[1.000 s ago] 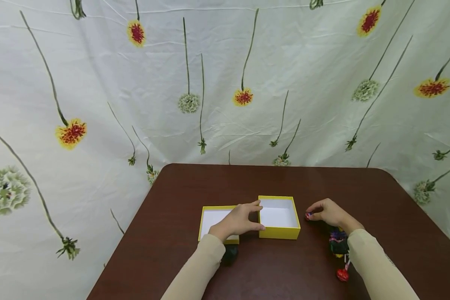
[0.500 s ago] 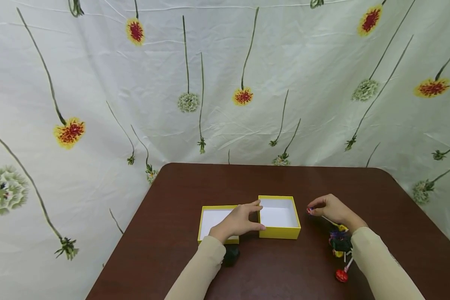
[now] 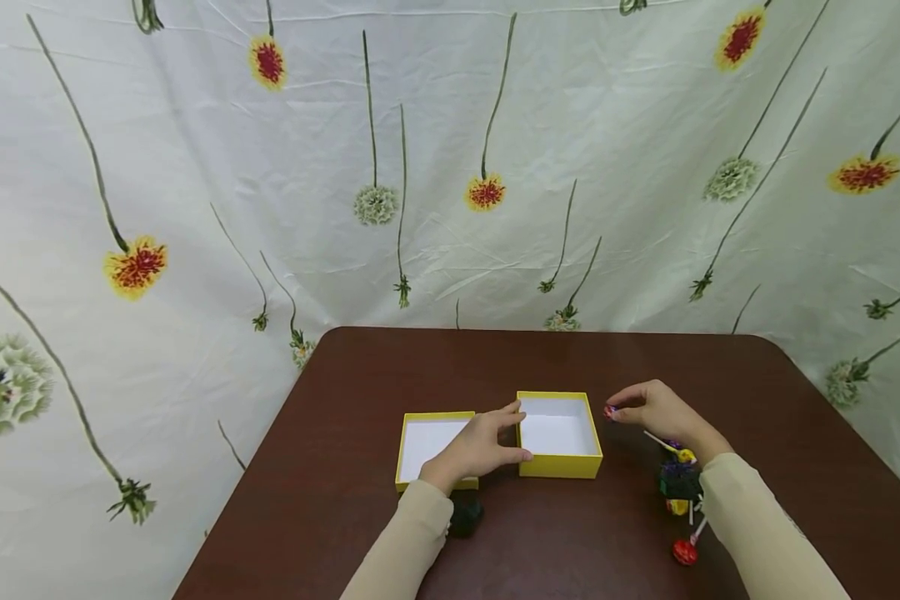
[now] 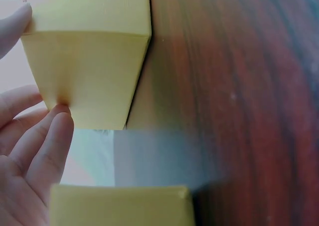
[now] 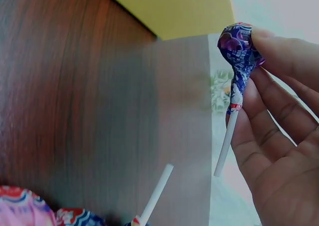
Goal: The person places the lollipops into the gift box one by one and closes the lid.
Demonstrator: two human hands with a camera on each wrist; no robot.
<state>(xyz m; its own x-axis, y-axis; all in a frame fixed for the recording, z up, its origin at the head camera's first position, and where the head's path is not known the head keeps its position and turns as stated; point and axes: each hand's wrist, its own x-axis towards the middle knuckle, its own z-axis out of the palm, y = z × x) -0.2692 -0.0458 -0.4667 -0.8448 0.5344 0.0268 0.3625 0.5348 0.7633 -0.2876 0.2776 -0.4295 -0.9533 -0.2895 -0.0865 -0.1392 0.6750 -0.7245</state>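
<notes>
A yellow box (image 3: 561, 466) with a white inside stands without a lid on the table. My left hand (image 3: 476, 446) holds its left side, thumb at the near corner and fingers at the far one; the left wrist view shows several fingertips (image 4: 61, 117) against the yellow wall. Right of the box, my right hand (image 3: 663, 414) pinches a lollipop (image 5: 239, 49) by its purple-blue wrapped head. Its white stick points down, and the lollipop is off the table. Several more lollipops (image 3: 686, 552) lie in a pile beneath and beside the right forearm.
The box's shallow yellow lid (image 3: 427, 442) lies with its white inside up, left of the box and partly behind the left hand. A dark object (image 3: 465, 517) sits by the left wrist. The brown table (image 3: 390, 367) ends at a flowered cloth (image 3: 435, 167).
My right hand has lifted the lollipop from the table and now moves it slightly left towards the box. The left hand has stayed on the box.
</notes>
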